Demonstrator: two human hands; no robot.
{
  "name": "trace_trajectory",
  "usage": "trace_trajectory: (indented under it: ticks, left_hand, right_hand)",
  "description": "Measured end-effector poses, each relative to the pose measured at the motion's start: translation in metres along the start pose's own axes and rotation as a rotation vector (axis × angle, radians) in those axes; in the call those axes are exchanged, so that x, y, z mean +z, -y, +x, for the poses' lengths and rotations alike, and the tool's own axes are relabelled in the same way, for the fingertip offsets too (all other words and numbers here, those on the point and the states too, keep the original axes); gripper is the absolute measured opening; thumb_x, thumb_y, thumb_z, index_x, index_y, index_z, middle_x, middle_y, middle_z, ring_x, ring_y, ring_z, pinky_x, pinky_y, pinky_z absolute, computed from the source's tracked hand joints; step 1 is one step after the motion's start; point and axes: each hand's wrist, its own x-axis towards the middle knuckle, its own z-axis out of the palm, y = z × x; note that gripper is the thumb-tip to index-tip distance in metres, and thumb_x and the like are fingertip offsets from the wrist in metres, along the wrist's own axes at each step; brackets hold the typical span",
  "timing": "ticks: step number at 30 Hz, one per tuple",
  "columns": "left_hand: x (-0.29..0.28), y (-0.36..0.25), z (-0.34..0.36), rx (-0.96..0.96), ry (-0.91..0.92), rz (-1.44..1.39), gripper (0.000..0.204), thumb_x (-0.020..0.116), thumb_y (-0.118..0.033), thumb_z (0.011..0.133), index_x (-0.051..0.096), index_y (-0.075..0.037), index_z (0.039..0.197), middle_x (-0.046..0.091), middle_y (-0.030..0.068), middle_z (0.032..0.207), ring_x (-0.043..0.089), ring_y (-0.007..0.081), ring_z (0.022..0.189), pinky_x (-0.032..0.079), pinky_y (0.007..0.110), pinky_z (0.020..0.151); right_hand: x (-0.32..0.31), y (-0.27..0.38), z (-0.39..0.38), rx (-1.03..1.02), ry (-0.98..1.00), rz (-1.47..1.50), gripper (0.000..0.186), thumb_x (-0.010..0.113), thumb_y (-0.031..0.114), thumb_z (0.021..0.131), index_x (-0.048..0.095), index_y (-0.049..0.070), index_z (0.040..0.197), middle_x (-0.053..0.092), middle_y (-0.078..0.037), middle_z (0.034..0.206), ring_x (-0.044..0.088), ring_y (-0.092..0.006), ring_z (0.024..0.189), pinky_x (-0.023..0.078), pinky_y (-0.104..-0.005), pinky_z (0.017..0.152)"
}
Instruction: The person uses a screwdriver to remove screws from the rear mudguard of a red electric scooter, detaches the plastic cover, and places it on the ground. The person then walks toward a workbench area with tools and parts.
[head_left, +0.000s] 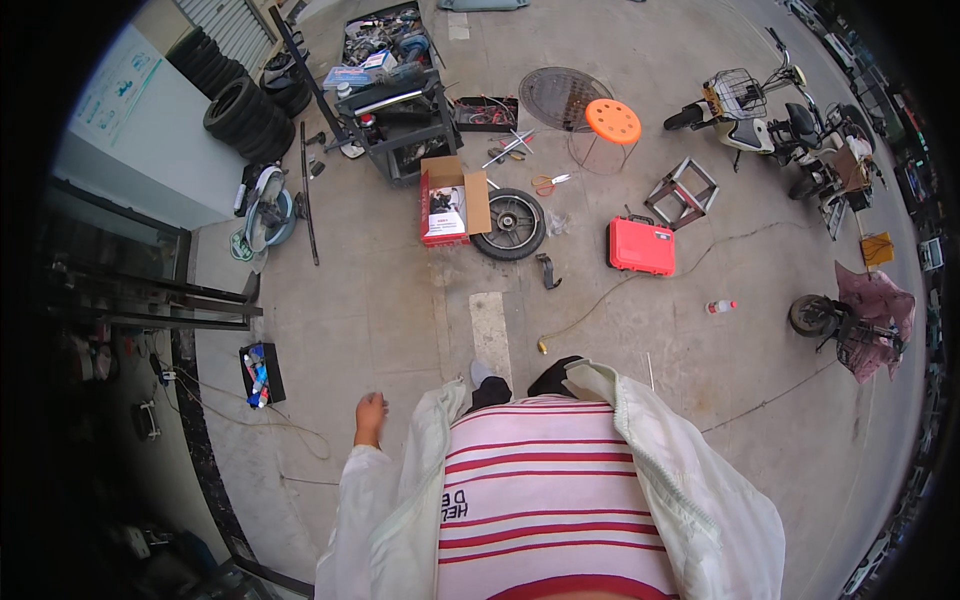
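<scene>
My left hand (371, 418) hangs at my left side past a pale jacket sleeve, its fingers curled in, with nothing seen in it. It is above the concrete floor and touches nothing. My right hand is out of sight. Ahead of me a black spoked wheel with a tyre (531, 225) lies on the ground. Against its left side stands an open red-and-brown cardboard box (445, 215) with a white printed panel. A bent black metal part (548, 271) and a pair of scissors (545, 183) lie near the wheel.
A red hard case (641, 247), a metal frame stand (683, 193) and an orange stool (613, 122) stand ahead right. A loaded tool cart (400, 120) is ahead left. A hose (590, 312) crosses the floor. Scooters (770, 130) stand at right; a black tray (262, 375) lies left.
</scene>
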Motion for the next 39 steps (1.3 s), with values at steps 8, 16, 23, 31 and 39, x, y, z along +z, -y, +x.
trace_trajectory:
  ticks: [8, 16, 23, 31, 39]
  left_hand:
    - [0.065, -0.202, 0.037, 0.079, -0.021, -0.063, 0.038, 0.056, -0.034, 0.099, 0.061, -0.002, 0.12, 0.067, 0.006, 0.092, 0.06, 0.0137, 0.075, 0.048, 0.029, 0.063]
    - [0.09, -0.143, -0.002, -0.099, 0.115, 0.223, 0.043, 0.053, -0.036, 0.099, 0.067, 0.002, 0.111, 0.07, 0.0101, 0.095, 0.063, 0.0205, 0.081, 0.05, 0.031, 0.074]
    - [0.072, -0.223, 0.08, -0.383, -0.094, -0.299, 0.034, 0.054, -0.03, 0.099, 0.061, -0.002, 0.117, 0.066, 0.0083, 0.083, 0.059, 0.0175, 0.071, 0.049, 0.031, 0.063]
    - [0.115, -0.477, 0.273, -0.137, -0.102, -0.107, 0.034, 0.055, -0.03, 0.101, 0.06, -0.004, 0.121, 0.066, 0.0049, 0.094, 0.059, 0.0137, 0.079, 0.049, 0.028, 0.07]
    - [0.25, -0.578, 0.404, -0.078, 0.118, 0.061, 0.033, 0.056, -0.019, 0.101, 0.058, 0.0, 0.127, 0.067, 0.0096, 0.105, 0.063, 0.0162, 0.094, 0.051, 0.031, 0.083]
  right_hand:
    - [-0.06, 0.072, 0.123, 0.053, 0.037, -0.014, 0.047, 0.075, 0.043, 0.082, 0.069, -0.002, 0.092, 0.072, -0.017, 0.082, 0.07, -0.0282, 0.076, 0.053, -0.0417, 0.071]
    - [-0.137, 0.235, 0.333, -0.051, -0.005, -0.053, 0.046, 0.074, 0.042, 0.083, 0.069, -0.002, 0.093, 0.071, -0.018, 0.081, 0.07, -0.0286, 0.075, 0.053, -0.0413, 0.071]
    - [-0.138, 0.423, 0.457, -0.049, 0.036, 0.059, 0.043, 0.073, 0.038, 0.086, 0.066, -0.003, 0.095, 0.069, -0.013, 0.076, 0.066, -0.022, 0.065, 0.053, -0.0379, 0.064]
    - [-0.041, 0.604, 0.543, -0.173, 0.301, 0.053, 0.033, 0.071, 0.031, 0.091, 0.065, 0.0, 0.096, 0.063, -0.004, 0.074, 0.057, -0.0129, 0.063, 0.049, -0.0314, 0.062]
    - [0.107, 0.686, 0.696, -0.329, 0.526, -0.019, 0.039, 0.072, 0.034, 0.09, 0.065, -0.002, 0.103, 0.069, -0.013, 0.078, 0.066, -0.0205, 0.072, 0.052, -0.0367, 0.07]
